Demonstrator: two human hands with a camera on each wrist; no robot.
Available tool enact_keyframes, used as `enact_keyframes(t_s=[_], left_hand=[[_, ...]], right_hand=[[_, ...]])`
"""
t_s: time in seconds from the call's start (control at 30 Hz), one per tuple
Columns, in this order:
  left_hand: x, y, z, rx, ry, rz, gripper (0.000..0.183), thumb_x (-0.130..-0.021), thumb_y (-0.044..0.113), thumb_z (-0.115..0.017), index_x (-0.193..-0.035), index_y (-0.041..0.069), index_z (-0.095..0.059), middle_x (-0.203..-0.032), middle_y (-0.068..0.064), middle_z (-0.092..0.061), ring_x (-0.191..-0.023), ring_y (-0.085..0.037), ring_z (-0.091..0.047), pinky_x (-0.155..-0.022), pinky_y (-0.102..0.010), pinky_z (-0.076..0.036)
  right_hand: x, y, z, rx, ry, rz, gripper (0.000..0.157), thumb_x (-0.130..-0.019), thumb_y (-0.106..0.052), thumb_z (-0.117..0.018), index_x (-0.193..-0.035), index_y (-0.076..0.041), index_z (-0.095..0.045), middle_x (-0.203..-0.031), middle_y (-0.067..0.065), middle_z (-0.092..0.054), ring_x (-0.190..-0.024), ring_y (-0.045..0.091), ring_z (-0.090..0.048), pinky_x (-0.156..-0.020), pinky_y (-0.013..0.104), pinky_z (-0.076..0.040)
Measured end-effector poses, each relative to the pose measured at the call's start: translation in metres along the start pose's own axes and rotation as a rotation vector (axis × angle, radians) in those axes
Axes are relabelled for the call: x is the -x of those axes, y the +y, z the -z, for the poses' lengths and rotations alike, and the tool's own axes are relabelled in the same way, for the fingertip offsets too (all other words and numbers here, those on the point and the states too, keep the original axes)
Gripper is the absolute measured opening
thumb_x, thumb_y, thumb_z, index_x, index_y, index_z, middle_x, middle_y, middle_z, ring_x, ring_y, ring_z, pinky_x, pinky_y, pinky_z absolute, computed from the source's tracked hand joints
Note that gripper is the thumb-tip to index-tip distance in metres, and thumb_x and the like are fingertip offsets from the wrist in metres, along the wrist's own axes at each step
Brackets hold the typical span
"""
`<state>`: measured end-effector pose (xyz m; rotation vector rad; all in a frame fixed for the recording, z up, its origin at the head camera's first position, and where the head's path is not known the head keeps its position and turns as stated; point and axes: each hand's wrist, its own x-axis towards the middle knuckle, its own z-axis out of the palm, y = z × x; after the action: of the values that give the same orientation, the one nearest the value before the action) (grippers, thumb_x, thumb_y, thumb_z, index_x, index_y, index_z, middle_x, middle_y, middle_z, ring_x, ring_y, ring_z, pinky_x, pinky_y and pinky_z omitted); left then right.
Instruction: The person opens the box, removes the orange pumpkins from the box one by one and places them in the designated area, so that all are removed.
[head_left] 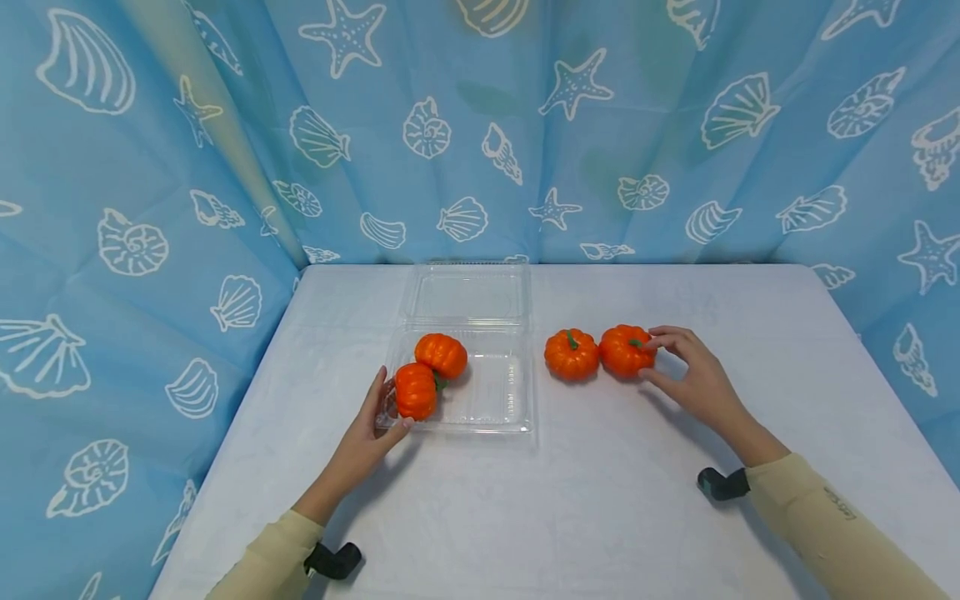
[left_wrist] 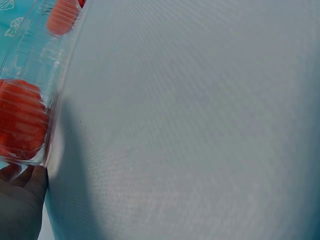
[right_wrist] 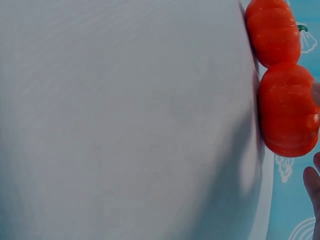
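L hand (head_left: 367, 439) at box (head_left: 486, 385), grip unclear, R hand (head_left: 699, 382) spread at pumpkin (head_left: 622, 354), cropped R-cam

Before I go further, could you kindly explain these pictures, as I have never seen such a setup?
There is no machine: a person works with bare hands. The wide picture comes from a head camera, the other two from wrist cameras. On the white table sits an open clear container with two orange pumpkins inside; two more pumpkins stand to its right. The left hand holds the container's near left corner; the right hand is at the rightmost pumpkin, not clearly gripping it.
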<state>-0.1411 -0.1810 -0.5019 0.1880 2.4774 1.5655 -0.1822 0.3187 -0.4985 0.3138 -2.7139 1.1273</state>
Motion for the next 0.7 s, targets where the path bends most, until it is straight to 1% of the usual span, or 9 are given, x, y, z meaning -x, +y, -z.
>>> enact_keyframes(t_s=[0.07, 0.1, 0.17, 0.3, 0.37, 0.57, 0.7], left_hand=[[0.000, 0.000, 0.000, -0.001, 0.000, -0.007, 0.092, -0.098, 0.031, -0.068, -0.166, 0.025, -0.006, -0.167, -0.014, -0.024, -0.149, -0.036, -0.033, -0.109, -0.053, -0.044], [0.002, 0.006, 0.001, 0.002, -0.002, -0.005, 0.091, -0.099, 0.029, -0.068, -0.166, 0.023, -0.006, -0.167, -0.015, -0.023, -0.149, -0.037, -0.032, -0.110, -0.054, -0.043], [0.003, 0.009, 0.000, 0.011, -0.005, -0.004, 0.091, -0.100, 0.026, -0.067, -0.166, 0.020, -0.005, -0.167, -0.017, -0.022, -0.149, -0.038, -0.032, -0.110, -0.055, -0.042], [0.003, 0.009, 0.000, 0.007, -0.005, -0.002, 0.090, -0.100, 0.024, -0.067, -0.166, 0.019, -0.005, -0.167, -0.017, -0.022, -0.148, -0.038, -0.032, -0.111, -0.055, -0.041], [0.000, 0.000, 0.000, -0.003, 0.001, -0.013, 0.091, -0.099, 0.029, -0.068, -0.166, 0.023, -0.005, -0.167, -0.015, -0.023, -0.148, -0.036, -0.033, -0.110, -0.054, -0.043], [0.000, 0.000, 0.000, 0.004, 0.004, -0.002, 0.093, -0.098, 0.033, -0.069, -0.166, 0.026, -0.005, -0.167, -0.013, -0.024, -0.150, -0.035, -0.031, -0.111, -0.055, -0.041], [0.000, 0.001, 0.000, -0.001, 0.000, -0.004, 0.092, -0.098, 0.031, -0.068, -0.166, 0.023, -0.006, -0.167, -0.015, -0.024, -0.150, -0.036, -0.031, -0.110, -0.053, -0.043]], right_hand=[[-0.001, -0.003, 0.001, 0.005, 0.000, 0.006, 0.035, -0.088, -0.009, -0.080, -0.117, -0.004, -0.062, -0.141, 0.018, -0.051, -0.132, 0.042, -0.046, -0.102, 0.065, -0.042], [-0.002, -0.004, 0.002, 0.010, 0.000, 0.011, 0.034, -0.088, -0.009, -0.080, -0.117, -0.004, -0.062, -0.141, 0.019, -0.052, -0.132, 0.042, -0.046, -0.103, 0.066, -0.042], [-0.003, -0.007, 0.002, 0.018, 0.000, 0.024, 0.034, -0.088, -0.008, -0.080, -0.117, -0.004, -0.063, -0.141, 0.019, -0.052, -0.132, 0.042, -0.046, -0.104, 0.067, -0.041], [-0.007, -0.013, 0.004, 0.040, 0.010, 0.061, 0.034, -0.088, -0.007, -0.079, -0.118, -0.003, -0.062, -0.139, 0.019, -0.053, -0.131, 0.042, -0.047, -0.104, 0.067, -0.041], [-0.010, -0.017, 0.004, 0.035, 0.016, 0.077, 0.033, -0.088, -0.007, -0.079, -0.117, -0.004, -0.063, -0.139, 0.018, -0.054, -0.131, 0.041, -0.047, -0.104, 0.066, -0.041], [-0.020, -0.031, 0.001, 0.013, 0.017, 0.123, 0.029, -0.087, -0.004, -0.080, -0.113, -0.004, -0.066, -0.135, 0.017, -0.057, -0.129, 0.038, -0.049, -0.105, 0.064, -0.041], [-0.026, -0.041, -0.004, 0.020, -0.010, 0.128, 0.028, -0.088, -0.004, -0.078, -0.114, -0.004, -0.066, -0.135, 0.016, -0.056, -0.128, 0.037, -0.050, -0.103, 0.062, -0.046]])
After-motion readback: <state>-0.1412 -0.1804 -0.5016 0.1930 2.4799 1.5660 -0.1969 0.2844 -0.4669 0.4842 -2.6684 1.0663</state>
